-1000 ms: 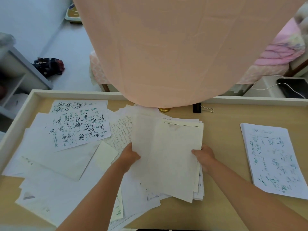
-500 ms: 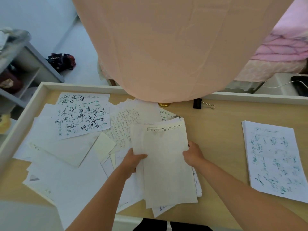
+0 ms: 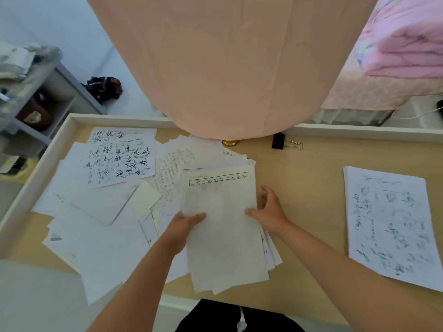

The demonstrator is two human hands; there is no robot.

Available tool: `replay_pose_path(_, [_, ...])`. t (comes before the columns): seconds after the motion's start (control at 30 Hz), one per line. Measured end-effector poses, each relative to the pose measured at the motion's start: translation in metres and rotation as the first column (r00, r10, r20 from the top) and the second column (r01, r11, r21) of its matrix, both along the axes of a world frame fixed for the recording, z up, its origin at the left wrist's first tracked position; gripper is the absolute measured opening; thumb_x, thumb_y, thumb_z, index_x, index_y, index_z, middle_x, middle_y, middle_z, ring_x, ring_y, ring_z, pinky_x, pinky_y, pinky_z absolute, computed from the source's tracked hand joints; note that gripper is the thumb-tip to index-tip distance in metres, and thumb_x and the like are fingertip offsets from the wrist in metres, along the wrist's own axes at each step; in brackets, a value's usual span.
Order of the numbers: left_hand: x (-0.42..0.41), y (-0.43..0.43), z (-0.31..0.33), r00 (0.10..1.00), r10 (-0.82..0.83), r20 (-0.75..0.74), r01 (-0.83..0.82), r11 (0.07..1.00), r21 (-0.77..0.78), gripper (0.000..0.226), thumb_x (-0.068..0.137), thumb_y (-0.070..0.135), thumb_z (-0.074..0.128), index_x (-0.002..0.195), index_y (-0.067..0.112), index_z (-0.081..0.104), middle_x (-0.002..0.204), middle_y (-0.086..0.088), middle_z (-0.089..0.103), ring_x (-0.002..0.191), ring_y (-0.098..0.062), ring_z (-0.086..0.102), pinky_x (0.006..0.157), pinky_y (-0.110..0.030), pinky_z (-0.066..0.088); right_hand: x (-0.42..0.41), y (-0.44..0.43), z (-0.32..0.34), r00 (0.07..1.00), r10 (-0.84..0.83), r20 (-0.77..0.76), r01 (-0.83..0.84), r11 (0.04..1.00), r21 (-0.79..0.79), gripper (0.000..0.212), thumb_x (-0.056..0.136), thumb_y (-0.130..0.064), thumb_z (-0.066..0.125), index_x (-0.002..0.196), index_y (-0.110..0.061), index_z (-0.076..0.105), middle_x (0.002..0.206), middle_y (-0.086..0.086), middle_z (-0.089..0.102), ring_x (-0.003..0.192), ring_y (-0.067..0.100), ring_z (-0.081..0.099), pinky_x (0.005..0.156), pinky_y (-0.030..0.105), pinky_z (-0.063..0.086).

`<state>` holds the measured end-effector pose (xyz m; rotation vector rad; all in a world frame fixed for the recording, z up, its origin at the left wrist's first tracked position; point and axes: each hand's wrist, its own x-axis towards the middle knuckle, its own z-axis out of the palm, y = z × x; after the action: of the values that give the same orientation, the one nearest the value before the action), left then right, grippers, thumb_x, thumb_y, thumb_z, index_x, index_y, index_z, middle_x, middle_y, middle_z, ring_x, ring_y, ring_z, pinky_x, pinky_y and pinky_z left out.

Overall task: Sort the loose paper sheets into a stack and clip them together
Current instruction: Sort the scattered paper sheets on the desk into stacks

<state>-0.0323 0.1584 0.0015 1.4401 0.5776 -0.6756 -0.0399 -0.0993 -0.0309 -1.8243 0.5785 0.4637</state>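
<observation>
1. Now the left hand [image 3: 184, 224] holds the left edge of the bundle of sheets [image 3: 225, 240], thumb on top, so the pages do not slide away.
2. The right hand [image 3: 268, 212] holds the right edge, thumb on top and fingers curled along the side, likely to push the edges even.
3. Both hands are apart, with the bundle between them, low over the table [image 3: 311, 188].
4. Many loose sheets [image 3: 96, 240] lie spread on the left, waiting to join.
5. The black clip [image 3: 278, 141] lies by the far rim, well apart from the bundle, so I think clipping comes later.
6. A tidy pile [image 3: 388, 224] sits alone on the right.
</observation>
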Motion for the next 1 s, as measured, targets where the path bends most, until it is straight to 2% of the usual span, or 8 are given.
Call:
replay_pose_path(0.07, [0.001, 0.0, 0.009, 1.0, -0.008, 0.02, 0.009, 0.999, -0.043, 0.039, 0.08, 0.011, 0.077, 0.117, 0.003, 0.067, 0.112, -0.018, 0.072, 0.104, -0.038, 0.069, 0.092, -0.052, 0.054, 0.001, -0.008, 0.014, 1.0, 0.019, 0.001, -0.019, 0.985, 0.17, 0.078, 0.076, -0.015, 0.083, 0.141, -0.024, 0.041, 0.131, -0.003, 0.055, 0.114, 0.013, 0.057, 0.092, 0.03, 0.051])
replay_pose_path(0.13, [0.002, -0.004, 0.021, 0.999, -0.008, 0.038, 0.01, 0.998, -0.06, 0.043, 0.076, 0.012, 0.079, 0.116, 0.003, 0.067, 0.112, -0.018, 0.072, 0.103, -0.038, 0.069, 0.088, -0.049, 0.056, 0.002, -0.012, 0.03, 0.995, 0.097, -0.002, -0.093, 0.967, 0.236, 0.055, 0.079, -0.01, 0.081, 0.129, -0.017, 0.058, 0.124, 0.002, 0.067, 0.104, 0.012, 0.065, 0.084, 0.022, 0.053])
replay_pose_path(0.27, [0.003, -0.024, 0.053, 0.987, 0.059, 0.152, -0.057, 0.998, -0.017, 0.027, 0.082, 0.01, 0.075, 0.108, 0.006, 0.07, 0.102, -0.014, 0.075, 0.089, -0.031, 0.073, 0.073, -0.041, 0.059, -0.002, -0.012, 0.055, 0.995, 0.083, 0.054, -0.092, 0.977, 0.191, 0.038, 0.084, -0.009, 0.076, 0.12, -0.014, 0.065, 0.116, 0.003, 0.071, 0.104, 0.016, 0.067, 0.087, 0.023, 0.051])
replay_pose_path(0.43, [0.003, -0.046, 0.093, 0.909, 0.165, 0.382, -0.161, 0.986, -0.044, 0.021, 0.081, 0.012, 0.079, 0.099, 0.017, 0.069, 0.093, -0.002, 0.076, 0.085, -0.021, 0.073, 0.066, -0.034, 0.058, -0.011, -0.003, 0.099, 0.953, -0.141, 0.267, 0.109, 0.985, 0.131, 0.03, 0.082, -0.003, 0.075, 0.107, -0.018, 0.068, 0.097, -0.006, 0.072, 0.083, 0.0, 0.067, 0.067, 0.009, 0.05])
replay_pose_path(0.6, [-0.007, -0.049, 0.112, 0.83, 0.128, 0.543, -0.153, 0.988, 0.001, 0.029, 0.076, 0.017, 0.084, 0.093, 0.027, 0.064, 0.092, 0.006, 0.071, 0.08, -0.009, 0.07, 0.058, -0.02, 0.054, -0.032, 0.003, 0.126, 0.892, -0.247, 0.377, 0.223, 0.969, 0.107, 0.03, 0.077, -0.005, 0.081, 0.102, -0.018, 0.072, 0.093, -0.008, 0.074, 0.084, 0.004, 0.071, 0.069, 0.016, 0.055])
replay_pose_path(0.77, [-0.023, -0.036, 0.103, 0.794, 0.061, 0.606, -0.114, 0.992, 0.051, 0.044, 0.072, 0.022, 0.087, 0.105, 0.033, 0.06, 0.1, 0.01, 0.069, 0.089, -0.007, 0.068, 0.07, -0.026, 0.056, -0.059, 0.01, 0.125, 0.876, -0.304, 0.374, 0.286, 0.952, 0.105, 0.048, 0.076, -0.009, 0.08, 0.118, -0.026, 0.061, 0.107, -0.01, 0.071, 0.097, 0.008, 0.068, 0.083, 0.032, 0.056])
replay_pose_path(0.93, [-0.032, -0.033, 0.104, 0.76, 0.007, 0.65, -0.082, 0.993, 0.085, 0.039, 0.076, 0.036, 0.082, 0.107, 0.035, 0.058, 0.104, 0.009, 0.067, 0.097, -0.012, 0.065, 0.081, -0.036, 0.057, -0.071, 0.027, 0.13, 0.845, -0.362, 0.394, 0.34, 0.932, 0.127, 0.05, 0.081, 0.003, 0.061, 0.122, -0.024, 0.055, 0.108, -0.005, 0.068, 0.098, 0.012, 0.066, 0.075, 0.029, 0.054])
replay_pose_path(1.0, [-0.037, -0.035, 0.106, 0.75, 0.007, 0.662, -0.086, 0.993, 0.087, 0.049, 0.074, 0.051, 0.079, 0.113, 0.029, 0.059, 0.111, 0.003, 0.066, 0.103, -0.017, 0.064, 0.087, -0.042, 0.057, -0.072, 0.035, 0.133, 0.84, -0.372, 0.395, 0.353, 0.928, 0.121, 0.05, 0.079, 0.007, 0.055, 0.117, -0.025, 0.057, 0.104, -0.003, 0.068, 0.094, 0.014, 0.066, 0.073, 0.03, 0.055])
